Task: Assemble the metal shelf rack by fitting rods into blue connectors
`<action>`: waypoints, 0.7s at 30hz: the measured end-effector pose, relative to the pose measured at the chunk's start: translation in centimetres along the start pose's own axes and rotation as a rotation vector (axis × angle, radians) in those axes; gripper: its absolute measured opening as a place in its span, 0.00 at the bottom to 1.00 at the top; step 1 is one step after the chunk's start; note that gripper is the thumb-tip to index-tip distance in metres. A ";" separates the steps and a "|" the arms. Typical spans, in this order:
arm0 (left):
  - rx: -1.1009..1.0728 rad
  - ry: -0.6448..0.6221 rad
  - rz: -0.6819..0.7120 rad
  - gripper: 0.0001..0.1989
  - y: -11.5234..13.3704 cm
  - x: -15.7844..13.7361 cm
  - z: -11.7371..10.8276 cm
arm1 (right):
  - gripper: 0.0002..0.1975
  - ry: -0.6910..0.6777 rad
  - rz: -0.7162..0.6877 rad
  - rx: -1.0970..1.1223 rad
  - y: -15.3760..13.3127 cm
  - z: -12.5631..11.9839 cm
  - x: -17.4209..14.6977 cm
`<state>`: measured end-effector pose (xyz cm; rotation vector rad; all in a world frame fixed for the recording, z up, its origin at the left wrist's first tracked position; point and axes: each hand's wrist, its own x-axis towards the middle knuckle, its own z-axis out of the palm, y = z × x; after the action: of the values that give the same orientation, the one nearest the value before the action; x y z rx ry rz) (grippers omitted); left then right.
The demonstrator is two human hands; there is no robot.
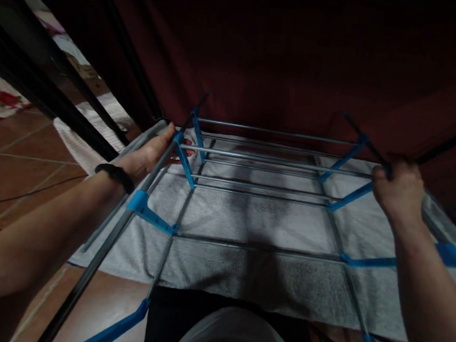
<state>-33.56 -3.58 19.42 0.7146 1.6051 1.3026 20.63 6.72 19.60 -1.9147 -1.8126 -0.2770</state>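
Note:
A clothes-drying rack [264,188] of grey metal rods and blue plastic joints stands in front of me. A grey-white towel [244,258] lies spread beneath its rods. My left hand [155,153] grips the rack's left side bar near a blue joint; a black band circles that wrist. My right hand [397,190] is closed around the right side bar at the far right corner. Both arms reach forward along the rack's sides.
A dark red curtain [302,65] hangs behind the rack. Black bars [51,79] slant across the left, with a floral cloth beyond them. Brown floor tiles [10,166] lie to the left. A dark cable runs over the tiles.

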 end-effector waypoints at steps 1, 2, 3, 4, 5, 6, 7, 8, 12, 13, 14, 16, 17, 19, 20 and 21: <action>-0.025 -0.008 -0.012 0.26 0.1 0.2 0.0 | 0.26 0.014 -0.078 0.036 -1.3 0.0 -0.6; -0.048 -0.012 -0.015 0.26 0.1 0.4 0.0 | 0.24 0.005 -0.169 0.082 -2.7 0.0 -1.3; -0.069 -0.006 -0.007 0.25 0.1 0.6 0.1 | 0.23 -0.015 -0.271 0.139 -4.2 0.2 -2.0; -0.090 0.001 0.011 0.24 0.2 0.9 0.3 | 0.23 -0.043 -0.391 0.207 -5.7 0.4 -2.7; -0.108 0.007 0.036 0.23 0.1 1.2 0.5 | 0.23 -0.067 -0.509 0.273 -7.2 0.8 -3.4; -0.124 0.006 0.060 0.23 0.1 1.4 0.7 | 0.22 -0.085 -0.605 0.321 -8.8 1.2 -4.1; -0.136 0.001 0.081 0.23 0.0 1.6 0.9 | 0.22 -0.103 -0.681 0.344 -10.3 1.6 -4.7; -0.142 -0.008 0.095 0.22 -0.1 1.7 1.1 | 0.22 -0.118 -0.742 0.353 -11.7 2.1 -5.3; -0.142 -0.014 0.115 0.19 -0.4 1.8 1.2 | 0.21 -0.153 -0.854 0.301 -16.7 3.8 -6.3; -0.132 -0.006 0.116 0.18 -0.4 1.7 1.1 | 0.20 -0.159 -0.860 0.273 -17.7 4.2 -6.3; -0.114 -0.002 0.115 0.17 -0.4 1.7 1.0 | 0.19 -0.163 -0.860 0.242 -18.5 4.5 -6.2; -0.063 -0.001 0.110 0.17 -0.4 1.8 0.8 | 0.16 -0.167 -0.856 0.187 -19.7 5.0 -6.0; -0.038 -0.003 0.110 0.18 -0.5 1.9 0.7 | 0.15 -0.167 -0.856 0.167 -20.1 5.2 -5.8; -0.005 -0.002 0.127 0.19 -0.6 2.2 0.4 | 0.14 -0.171 -0.867 0.149 -20.5 5.5 -5.6; 0.002 0.002 0.141 0.19 -0.7 2.4 0.3 | 0.13 -0.174 -0.873 0.146 -20.6 5.6 -5.5; 0.001 0.006 0.153 0.20 -0.9 2.6 0.2 | 0.13 -0.177 -0.875 0.146 -20.6 5.6 -5.4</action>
<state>-34.37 -1.51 17.84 0.8481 1.5810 1.4143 -1.09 4.72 16.48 -0.9710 -2.6181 -0.2476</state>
